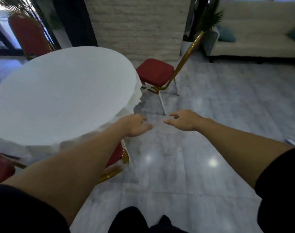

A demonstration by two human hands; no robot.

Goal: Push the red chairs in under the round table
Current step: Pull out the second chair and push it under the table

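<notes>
The round table (59, 95) with a white cloth fills the left half of the view. A red chair with a gold frame (154, 71) stands at its right side, seat out from under the cloth, back pointing away. Both arms reach forward over the floor toward it. My left hand (136, 124) hovers by the table's edge, fingers loosely apart, holding nothing. My right hand (183, 119) is beside it, also empty. Another red chair (115, 156) sits under the table edge beneath my left forearm. A third red chair (28, 35) stands at the far side.
A red seat corner (1, 169) shows at the lower left. A brick pillar (138, 26) rises behind the table. A white sofa (257, 31) with teal cushions lines the back right, with a potted plant (209, 19) beside it. Glossy marble floor (210, 106) spreads to the right.
</notes>
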